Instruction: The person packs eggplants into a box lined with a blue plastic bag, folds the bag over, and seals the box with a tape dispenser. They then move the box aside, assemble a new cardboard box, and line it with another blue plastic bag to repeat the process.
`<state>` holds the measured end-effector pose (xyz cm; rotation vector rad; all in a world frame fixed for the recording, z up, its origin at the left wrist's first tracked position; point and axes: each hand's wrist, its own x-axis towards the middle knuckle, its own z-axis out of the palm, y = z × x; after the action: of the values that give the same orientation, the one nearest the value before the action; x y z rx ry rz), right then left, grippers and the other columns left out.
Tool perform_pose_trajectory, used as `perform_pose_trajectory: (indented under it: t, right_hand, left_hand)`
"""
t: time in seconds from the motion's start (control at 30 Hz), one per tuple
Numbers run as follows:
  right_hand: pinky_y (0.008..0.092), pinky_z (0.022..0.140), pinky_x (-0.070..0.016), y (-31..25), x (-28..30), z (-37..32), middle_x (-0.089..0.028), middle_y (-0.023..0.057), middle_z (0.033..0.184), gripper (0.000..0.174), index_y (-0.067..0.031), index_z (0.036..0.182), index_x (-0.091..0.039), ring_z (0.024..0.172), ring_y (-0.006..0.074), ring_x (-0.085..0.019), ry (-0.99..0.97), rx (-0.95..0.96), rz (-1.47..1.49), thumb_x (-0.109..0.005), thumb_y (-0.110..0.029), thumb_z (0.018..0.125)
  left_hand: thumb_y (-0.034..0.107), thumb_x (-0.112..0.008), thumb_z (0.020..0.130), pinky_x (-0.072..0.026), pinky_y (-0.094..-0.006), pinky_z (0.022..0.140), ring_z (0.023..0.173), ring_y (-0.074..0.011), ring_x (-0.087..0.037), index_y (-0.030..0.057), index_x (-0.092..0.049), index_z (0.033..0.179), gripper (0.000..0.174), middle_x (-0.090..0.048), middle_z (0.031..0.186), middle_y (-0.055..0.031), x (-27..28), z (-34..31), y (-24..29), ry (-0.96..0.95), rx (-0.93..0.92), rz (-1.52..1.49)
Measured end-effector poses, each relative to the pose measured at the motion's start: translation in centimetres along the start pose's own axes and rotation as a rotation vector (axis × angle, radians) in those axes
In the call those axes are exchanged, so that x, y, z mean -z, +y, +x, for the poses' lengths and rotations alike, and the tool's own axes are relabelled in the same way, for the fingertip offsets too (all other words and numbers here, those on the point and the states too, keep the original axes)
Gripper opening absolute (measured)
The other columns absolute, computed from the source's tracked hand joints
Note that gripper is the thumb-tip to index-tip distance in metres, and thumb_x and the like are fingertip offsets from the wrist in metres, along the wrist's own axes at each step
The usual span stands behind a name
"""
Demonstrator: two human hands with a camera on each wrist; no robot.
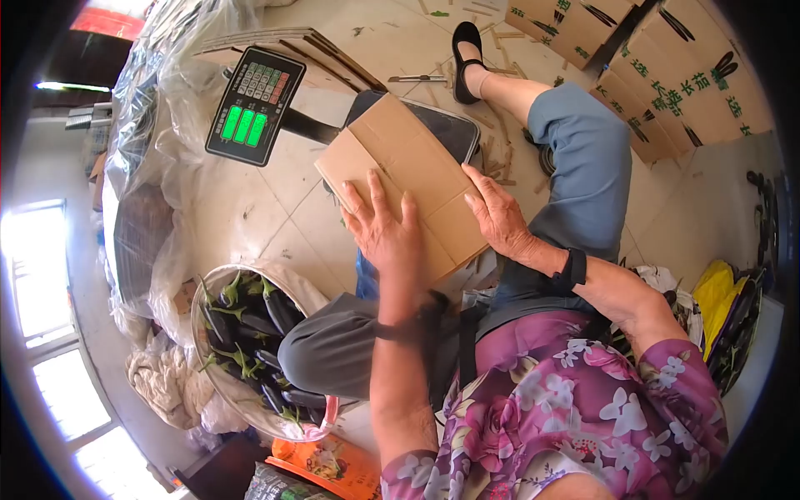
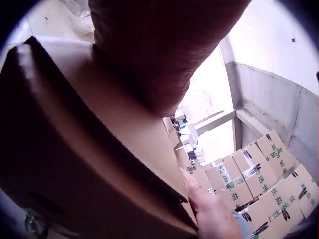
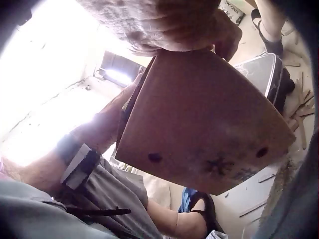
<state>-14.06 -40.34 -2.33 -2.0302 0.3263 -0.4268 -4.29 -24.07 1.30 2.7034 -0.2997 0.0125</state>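
A brown cardboard box (image 1: 417, 179) is tilted over the person's lap, close to the scale's dark platform (image 1: 454, 129). Spread across its upper face lies the left hand (image 1: 383, 225), fingers straight. The right hand (image 1: 504, 221) holds the opposite edge, thumb on top and the other fingers partly hidden. Dark gaps between layered panels (image 2: 124, 124) show in the left wrist view. From the right wrist, a box side with two round holes (image 3: 209, 114) and dark print faces the camera.
The scale's display (image 1: 254, 104) glows green, with folded cardboard (image 1: 308, 50) behind. A lined basket of eggplants (image 1: 250, 333) stands at the left knee. Printed cartons (image 1: 667, 83) are stacked at the far right. Cardboard strips (image 1: 500, 133) and a utility knife (image 1: 417, 78) lie on the floor.
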Motion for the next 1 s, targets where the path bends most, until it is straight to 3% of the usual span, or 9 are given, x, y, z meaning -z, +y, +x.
perform_pose_trajectory:
  t: [0.17, 0.23, 0.27, 0.47, 0.63, 0.8, 0.93, 1.0]
  right_hand:
    - [0.0453, 0.098, -0.0452, 0.7, 0.2, 1.6, -0.054, 0.0252, 0.132, 0.064, -0.0045, 0.151, -0.031, 0.118, 0.043, -0.054, -0.156, 0.032, -0.115, -0.06, -0.022, 0.097]
    - [0.0464, 0.104, -0.0422, 0.7, -0.5, 2.8, -0.047, 0.0267, 0.14, 0.084, -0.0022, 0.154, -0.021, 0.125, 0.0439, -0.049, -0.201, 0.036, -0.223, -0.067, -0.035, 0.092]
    - [0.0472, 0.107, -0.04, 0.6, -0.7, 3.5, -0.042, 0.0285, 0.144, 0.103, 0.0022, 0.153, -0.016, 0.128, 0.0436, -0.047, -0.254, -0.017, -0.24, -0.074, -0.047, 0.084]
    - [0.046, 0.108, -0.0398, 0.1, -0.8, 5.0, -0.045, 0.0286, 0.142, 0.106, -0.0004, 0.153, -0.021, 0.129, 0.0431, -0.047, -0.255, -0.13, -0.08, -0.078, -0.049, 0.079]
    - [0.0458, 0.107, -0.041, -0.1, -0.6, 4.6, -0.047, 0.0271, 0.14, 0.098, -0.0018, 0.151, -0.025, 0.128, 0.0424, -0.049, -0.259, -0.151, -0.119, -0.077, -0.045, 0.08]
    - [0.0456, 0.111, -0.0361, 0.2, -0.4, 4.8, -0.046, 0.0251, 0.141, 0.089, -0.0041, 0.152, -0.025, 0.133, 0.0394, -0.044, -0.328, -0.194, -0.174, -0.071, -0.043, 0.088]
    - [0.0463, 0.112, -0.034, 0.9, -1.0, 4.6, -0.045, 0.0248, 0.141, 0.088, -0.0038, 0.152, -0.026, 0.136, 0.0397, -0.04, -0.307, -0.155, -0.125, -0.07, -0.044, 0.088]
    - [0.046, 0.11, -0.0364, 0.7, -1.0, 4.8, -0.046, 0.025, 0.14, 0.085, -0.0027, 0.151, -0.025, 0.133, 0.0383, -0.044, -0.284, -0.151, -0.149, -0.069, -0.041, 0.09]
  left_hand:
    - [0.053, -0.056, 0.093, -0.0206, -0.0558, 0.117, 0.147, -0.0443, -0.019, 0.024, -0.037, 0.153, 0.07, -0.021, 0.162, -0.0155, 0.1, 0.4, 0.0, -0.042, 0.006, 0.179]
    - [0.053, -0.052, 0.094, -0.0178, -0.0575, 0.116, 0.149, -0.0416, -0.018, 0.0214, -0.034, 0.155, 0.071, -0.022, 0.163, -0.0144, -0.2, 1.2, -0.3, -0.018, -0.133, 0.202]
    - [0.053, -0.052, 0.094, -0.0178, -0.0575, 0.116, 0.149, -0.0416, -0.018, 0.0214, -0.034, 0.155, 0.071, -0.022, 0.163, -0.0144, -0.4, 1.7, -0.3, -0.015, -0.122, 0.199]
    - [0.04, -0.047, 0.098, -0.0161, -0.0584, 0.116, 0.15, -0.0367, -0.019, 0.0175, -0.033, 0.154, 0.062, -0.027, 0.162, -0.006, -1.5, 3.7, -0.8, 0.035, -0.18, 0.213]
    - [0.043, -0.046, 0.099, -0.0146, -0.0573, 0.117, 0.15, -0.0362, -0.017, 0.0217, -0.033, 0.155, 0.061, -0.026, 0.163, -0.0056, -1.5, 3.3, -0.8, -0.007, -0.181, 0.226]
    - [0.049, -0.045, 0.1, -0.013, -0.0553, 0.118, 0.151, -0.036, -0.016, 0.0272, -0.034, 0.155, 0.06, -0.024, 0.164, -0.0045, -1.1, 3.3, -1.1, -0.016, -0.202, 0.253]
    - [0.052, -0.045, 0.099, -0.0169, -0.0558, 0.117, 0.151, -0.0356, -0.014, 0.0282, -0.034, 0.155, 0.062, -0.022, 0.164, -0.004, -1.1, 3.1, -0.9, -0.053, -0.154, 0.283]
    - [0.052, -0.045, 0.098, -0.0182, -0.0565, 0.116, 0.151, -0.0355, -0.013, 0.0283, -0.035, 0.155, 0.062, -0.022, 0.164, -0.0041, -0.8, 3.5, -0.8, -0.047, -0.145, 0.248]
